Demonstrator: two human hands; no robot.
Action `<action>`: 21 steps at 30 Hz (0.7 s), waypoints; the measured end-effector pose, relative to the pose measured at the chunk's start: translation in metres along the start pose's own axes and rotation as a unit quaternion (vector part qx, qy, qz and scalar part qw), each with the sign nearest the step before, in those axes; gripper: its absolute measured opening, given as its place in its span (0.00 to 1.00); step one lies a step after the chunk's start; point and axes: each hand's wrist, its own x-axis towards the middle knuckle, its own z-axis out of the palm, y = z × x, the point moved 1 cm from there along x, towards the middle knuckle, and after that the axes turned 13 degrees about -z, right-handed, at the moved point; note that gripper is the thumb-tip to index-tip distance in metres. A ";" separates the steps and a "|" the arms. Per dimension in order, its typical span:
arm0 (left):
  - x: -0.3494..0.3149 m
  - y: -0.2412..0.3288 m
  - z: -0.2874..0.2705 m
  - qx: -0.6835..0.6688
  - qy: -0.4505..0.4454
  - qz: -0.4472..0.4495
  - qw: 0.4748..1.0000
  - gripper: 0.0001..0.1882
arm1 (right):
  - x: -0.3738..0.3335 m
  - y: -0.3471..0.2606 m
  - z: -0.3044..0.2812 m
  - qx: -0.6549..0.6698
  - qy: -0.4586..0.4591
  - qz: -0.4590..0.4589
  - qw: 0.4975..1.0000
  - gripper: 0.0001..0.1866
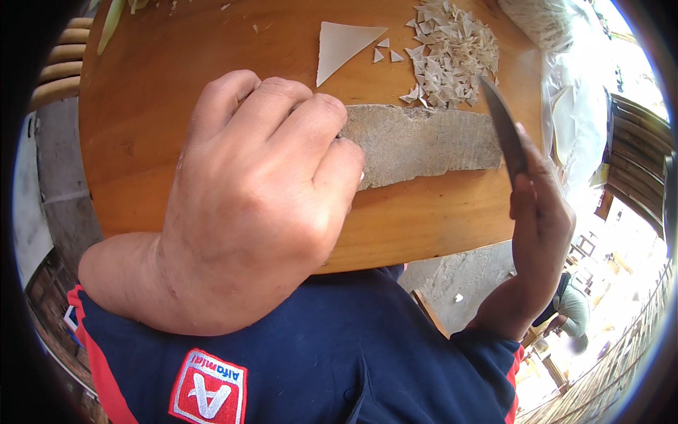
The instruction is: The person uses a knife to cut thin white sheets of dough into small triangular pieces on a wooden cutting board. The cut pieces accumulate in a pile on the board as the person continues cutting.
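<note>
My left hand [258, 184], large in the picture, is curled closed over the left end of a rough grey slab [424, 141]. Its fingertips are hidden, so whatever they hold does not show; I cannot tell whether they touch the slab. In my right hand [544, 201] is a knife [503, 127], its dark blade pointing up and to the left by the slab's right end. Beyond the slab lies a large off-white triangular sheet [345, 49]. Several small pale triangles [383, 49] sit beside it, next to a heap of similar cut pieces [455, 53].
A brown wooden table [141, 155] carries all this, with its rounded front edge close to my body. Clear plastic [572, 99] lies along the right side. Green scraps [111, 25] are at the far left. Another person [571, 311] is in the background at the lower right.
</note>
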 end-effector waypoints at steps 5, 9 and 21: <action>0.002 -0.001 -0.003 -0.011 0.005 0.000 1.000 0.12 | 0.000 -0.008 -0.001 0.054 -0.061 -0.042 0.996 0.20; 0.014 -0.011 -0.002 -0.040 0.035 -0.010 0.999 0.13 | 0.004 -0.004 0.003 0.038 -0.017 -0.039 0.998 0.20; 0.044 -0.048 0.011 -0.022 0.060 -0.076 0.995 0.25 | -0.010 0.009 0.024 0.219 0.095 0.034 0.970 0.22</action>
